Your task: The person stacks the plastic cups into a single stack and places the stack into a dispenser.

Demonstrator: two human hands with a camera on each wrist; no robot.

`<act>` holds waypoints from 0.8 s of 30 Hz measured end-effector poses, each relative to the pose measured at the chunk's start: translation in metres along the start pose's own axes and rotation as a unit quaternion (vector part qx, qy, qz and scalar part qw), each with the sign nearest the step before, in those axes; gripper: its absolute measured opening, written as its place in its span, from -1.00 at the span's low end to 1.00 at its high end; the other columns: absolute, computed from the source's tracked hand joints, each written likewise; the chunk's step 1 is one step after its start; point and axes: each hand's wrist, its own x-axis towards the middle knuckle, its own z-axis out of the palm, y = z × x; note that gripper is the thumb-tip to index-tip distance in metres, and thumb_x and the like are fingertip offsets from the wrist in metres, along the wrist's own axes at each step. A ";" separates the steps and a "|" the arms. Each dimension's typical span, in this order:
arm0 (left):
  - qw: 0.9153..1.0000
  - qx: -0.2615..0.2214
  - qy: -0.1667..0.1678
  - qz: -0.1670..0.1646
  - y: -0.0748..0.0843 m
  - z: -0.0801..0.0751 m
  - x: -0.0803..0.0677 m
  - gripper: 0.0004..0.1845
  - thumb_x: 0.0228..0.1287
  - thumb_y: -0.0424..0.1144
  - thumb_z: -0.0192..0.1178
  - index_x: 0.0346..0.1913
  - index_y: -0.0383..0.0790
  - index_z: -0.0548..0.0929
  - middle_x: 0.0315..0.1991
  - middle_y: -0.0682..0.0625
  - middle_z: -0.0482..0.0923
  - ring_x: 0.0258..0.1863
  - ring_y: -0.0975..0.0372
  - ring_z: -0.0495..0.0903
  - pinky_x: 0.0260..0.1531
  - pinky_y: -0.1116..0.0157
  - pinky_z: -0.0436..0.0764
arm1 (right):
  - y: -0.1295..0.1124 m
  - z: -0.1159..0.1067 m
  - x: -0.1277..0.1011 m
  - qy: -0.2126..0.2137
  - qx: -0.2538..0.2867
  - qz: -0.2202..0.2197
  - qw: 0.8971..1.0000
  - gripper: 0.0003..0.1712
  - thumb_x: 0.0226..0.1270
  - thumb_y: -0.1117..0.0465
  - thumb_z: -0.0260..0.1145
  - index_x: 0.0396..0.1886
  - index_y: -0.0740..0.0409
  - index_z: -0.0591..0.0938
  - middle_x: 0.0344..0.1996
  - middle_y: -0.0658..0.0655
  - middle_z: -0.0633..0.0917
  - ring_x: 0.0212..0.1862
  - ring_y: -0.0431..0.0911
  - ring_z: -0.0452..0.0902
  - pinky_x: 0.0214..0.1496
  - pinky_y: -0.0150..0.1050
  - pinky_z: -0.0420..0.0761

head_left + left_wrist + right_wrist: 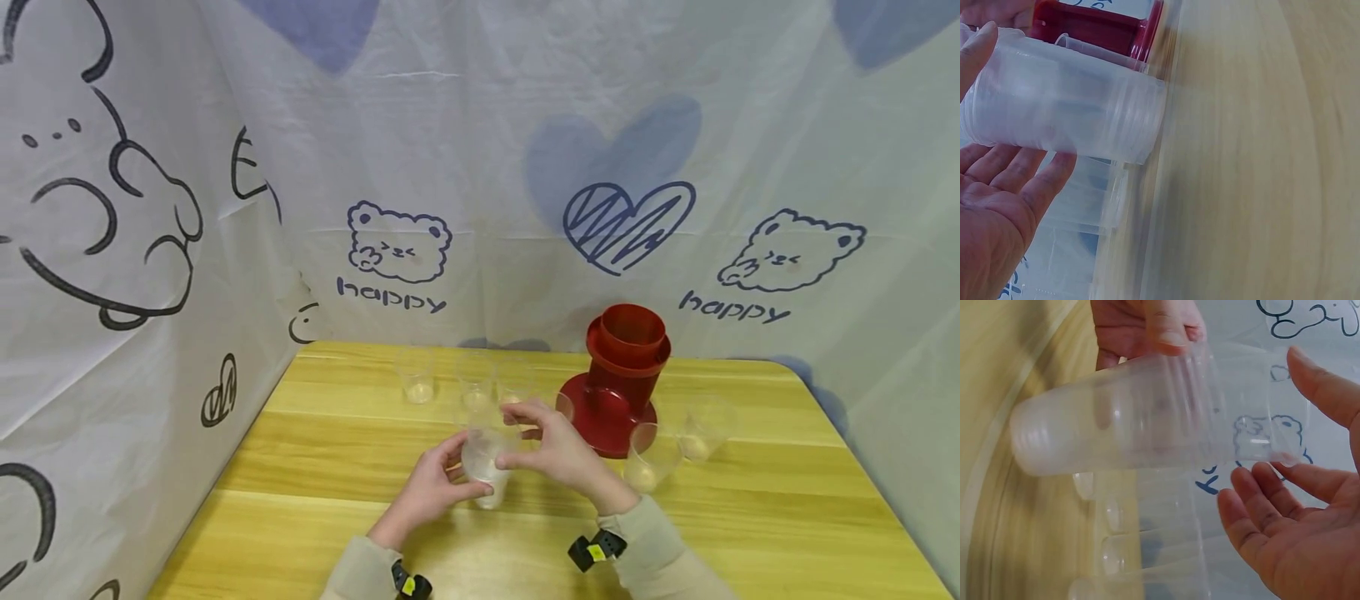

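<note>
A bit nearer the counter's (300, 500) left edge than its right, the left hand (433, 487) has its fingers curled round a stack of clear plastic cups (1085, 434); the right hand's (558, 454) fingers hold the top cup (1254, 394) near its rim. Can't tell whether it's going in or out, but I'd keep it lined up and squeeze lightly.

Colourless, see-through nested plastic cups (489, 482), a glossy deep-red stand (606, 417), a yellow tabletop (337, 458) with streaked wood grain, a white cloth backdrop (480, 142) printed with blue line-drawn bears (399, 242), blue "happy" lettering (392, 296) and pale-blue hearts (613, 158), cream sleeves (656, 546), black wristbands (612, 543) with yellow patches (596, 552)
</note>
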 end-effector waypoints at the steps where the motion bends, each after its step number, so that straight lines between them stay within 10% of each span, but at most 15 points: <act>1: 1.000 -0.001 0.000 0.001 0.000 0.000 0.000 -0.18 0.10 -0.29 0.47 0.41 -0.32 0.32 0.24 -0.27 0.46 0.18 -0.04 0.50 0.13 0.16 0.55 | 0.002 0.000 0.000 -0.007 -0.004 0.002 1.000 -0.25 0.09 0.19 0.57 0.28 0.28 0.49 0.11 0.20 0.54 0.18 0.13 0.45 0.21 0.10 0.52; 24: 1.000 -0.013 0.000 -0.001 -0.001 0.001 0.001 -0.17 0.06 -0.29 0.49 0.40 -0.33 0.32 0.29 -0.30 0.40 0.20 -0.12 0.48 0.13 0.17 0.55 | 0.023 0.012 -0.003 -0.057 0.014 0.032 0.998 -0.20 0.13 0.21 0.53 0.34 0.33 0.42 0.17 0.21 0.49 0.17 0.13 0.43 0.13 0.17 0.55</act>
